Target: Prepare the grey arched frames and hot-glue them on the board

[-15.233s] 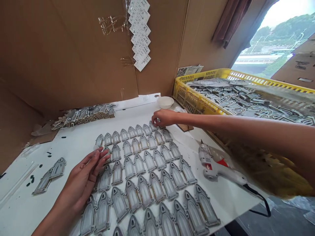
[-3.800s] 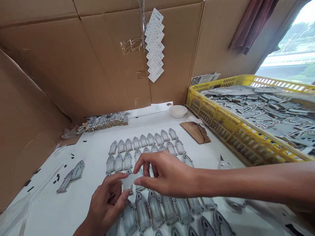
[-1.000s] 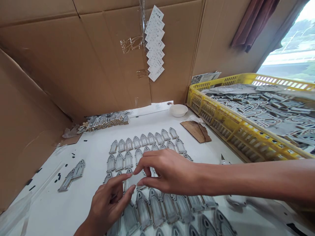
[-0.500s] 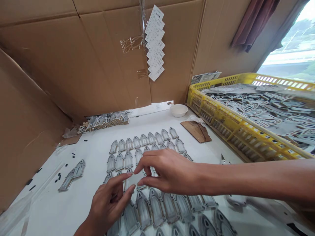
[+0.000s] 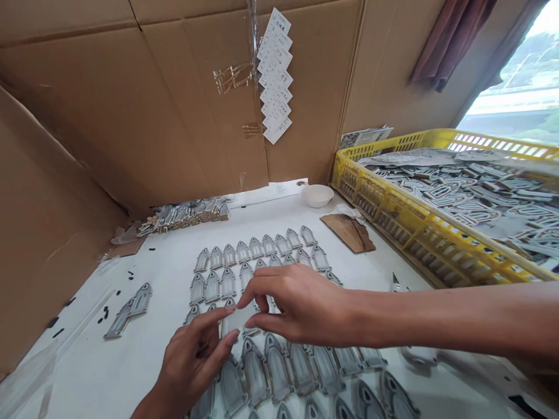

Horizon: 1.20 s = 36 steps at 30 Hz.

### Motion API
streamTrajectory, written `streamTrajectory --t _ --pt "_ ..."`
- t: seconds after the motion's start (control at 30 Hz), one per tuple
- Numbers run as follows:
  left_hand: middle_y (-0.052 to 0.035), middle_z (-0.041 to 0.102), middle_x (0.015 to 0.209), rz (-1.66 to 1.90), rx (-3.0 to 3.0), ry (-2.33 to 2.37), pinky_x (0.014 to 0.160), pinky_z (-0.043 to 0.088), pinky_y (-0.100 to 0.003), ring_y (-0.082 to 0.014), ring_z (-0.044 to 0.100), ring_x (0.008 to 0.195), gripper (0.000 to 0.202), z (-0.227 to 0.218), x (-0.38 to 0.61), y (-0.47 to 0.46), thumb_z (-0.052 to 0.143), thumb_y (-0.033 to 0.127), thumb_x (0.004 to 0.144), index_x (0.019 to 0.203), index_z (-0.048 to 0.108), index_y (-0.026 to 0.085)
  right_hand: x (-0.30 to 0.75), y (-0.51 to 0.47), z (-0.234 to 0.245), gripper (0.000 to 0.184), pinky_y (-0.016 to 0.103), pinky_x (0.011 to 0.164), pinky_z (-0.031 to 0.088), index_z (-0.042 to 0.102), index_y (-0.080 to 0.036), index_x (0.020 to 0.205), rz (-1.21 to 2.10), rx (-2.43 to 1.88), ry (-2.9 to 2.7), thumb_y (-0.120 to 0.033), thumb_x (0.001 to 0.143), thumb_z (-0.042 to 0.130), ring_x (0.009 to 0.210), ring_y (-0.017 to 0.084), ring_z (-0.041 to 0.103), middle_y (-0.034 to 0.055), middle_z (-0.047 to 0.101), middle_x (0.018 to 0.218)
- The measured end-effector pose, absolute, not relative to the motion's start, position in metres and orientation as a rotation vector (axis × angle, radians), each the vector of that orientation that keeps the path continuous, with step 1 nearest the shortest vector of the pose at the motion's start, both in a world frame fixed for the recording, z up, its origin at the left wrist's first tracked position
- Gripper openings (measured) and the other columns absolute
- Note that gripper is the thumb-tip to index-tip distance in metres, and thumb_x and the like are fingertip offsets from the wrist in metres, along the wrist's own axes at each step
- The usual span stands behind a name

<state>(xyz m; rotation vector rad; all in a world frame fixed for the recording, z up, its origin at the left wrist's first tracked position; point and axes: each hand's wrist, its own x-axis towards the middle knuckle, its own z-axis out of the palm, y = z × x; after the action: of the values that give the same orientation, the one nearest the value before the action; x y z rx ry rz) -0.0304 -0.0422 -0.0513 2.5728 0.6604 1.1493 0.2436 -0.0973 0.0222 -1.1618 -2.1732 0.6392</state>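
My left hand (image 5: pixel 186 356) and my right hand (image 5: pixel 290 302) meet over the rows, thumbs and forefingers bent toward each other. A pale, see-through patch shows between the fingertips; whether it is a thin clear film is hard to tell. Under and around both hands lie grey arch-shaped pieces (image 5: pixel 276 369) with pale outlines, laid in rows on the white tabletop (image 5: pixel 170 273). Some in the middle rows are hidden by my right hand and forearm.
Two more arch pieces (image 5: pixel 140 299) lie at left near small black bits. A pile of pieces (image 5: pixel 192 213) and a white bowl (image 5: pixel 317 196) stand at the back. On the right are a yellow crate (image 5: pixel 371 201) of pieces, cardboard scrap (image 5: pixel 348 233) and a pointed tool (image 5: pixel 396 283).
My left thumb has shifted slightly down and left, and my right thumb slightly to the right. Otherwise both hands stay in the same place over the rows.
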Motion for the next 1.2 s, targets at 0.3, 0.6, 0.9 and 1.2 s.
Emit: streamTrajectory --t 0.3,0.6,0.9,1.2 --pt "0.0158 0.033 0.061 1.194 2.585 0.633 0.044 0.031 -0.015 -0.0057 0.033 0.045 0.031 -0.05 -0.028 -0.042 0.071 0.014 0.105 0.135 0.068 0.021 0.244 -0.096 0.018 0.023 0.03 0.071 0.042 0.08 -0.019 0.123 0.627 -1.129 -2.155 -0.028 0.102 0.083 0.077 0.016 0.067 0.0017 0.082 0.101" --pt "0.0158 0.045 0.055 1.189 2.606 0.678 0.045 0.039 -0.016 -0.0063 0.042 0.04 0.024 -0.046 -0.028 -0.042 0.069 0.026 0.109 0.133 0.07 0.024 0.243 -0.097 0.021 0.024 0.029 0.07 0.044 0.081 -0.02 0.124 0.623 -1.135 -2.158 -0.026 0.102 0.083 0.079 0.016 0.067 0.0023 0.081 0.102" --pt "0.003 0.084 0.076 1.178 2.695 0.695 0.056 0.054 -0.016 -0.0104 0.076 0.055 0.019 -0.043 -0.03 -0.043 0.062 0.034 0.115 0.104 0.074 0.024 0.243 -0.096 0.02 0.012 0.027 0.071 0.043 0.084 -0.022 0.106 0.596 -1.128 -2.134 -0.015 0.099 0.077 0.081 0.015 0.066 0.0017 0.079 0.1" --pt "0.0047 0.083 0.075 1.192 2.695 0.757 0.057 0.056 -0.017 -0.0097 0.073 0.051 0.023 -0.044 -0.032 -0.044 0.062 0.037 0.114 0.102 0.076 0.024 0.243 -0.098 0.024 0.012 0.028 0.07 0.039 0.082 -0.021 0.112 0.625 -1.22 -2.169 -0.025 0.1 0.082 0.084 0.016 0.066 0.0027 0.078 0.103"
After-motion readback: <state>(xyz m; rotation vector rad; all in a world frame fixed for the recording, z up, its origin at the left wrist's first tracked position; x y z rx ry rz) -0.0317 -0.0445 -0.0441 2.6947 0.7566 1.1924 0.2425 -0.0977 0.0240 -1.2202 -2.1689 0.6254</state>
